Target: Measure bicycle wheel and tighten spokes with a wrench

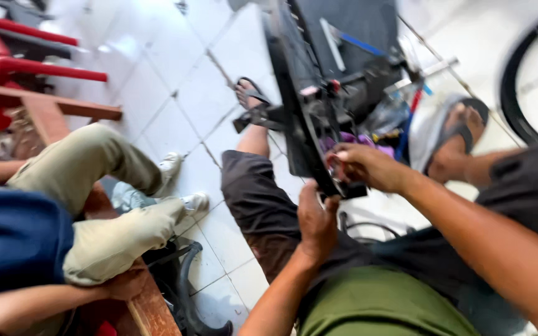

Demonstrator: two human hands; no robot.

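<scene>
A black bicycle wheel (pixel 294 93) stands on edge between my knees, with its hub and other bike parts (pixel 350 81) behind it; the whole view is blurred. My left hand (pixel 316 221) grips the wheel's lower edge from below. My right hand (pixel 365 167) reaches in from the right and closes its fingers on the rim just above the left hand. What the fingertips pinch is too blurred to tell. My sandalled feet (pixel 462 134) rest on the white tiled floor (pixel 175 93).
Another person in khaki trousers (pixel 94 168) and a blue shirt sits on a wooden bench (pixel 157 311) at the left. A red plastic chair (pixel 7 56) stands top left. A black tyre arc (pixel 510 93) lies top right, and a black rubber tube (pixel 182 280) beside the bench.
</scene>
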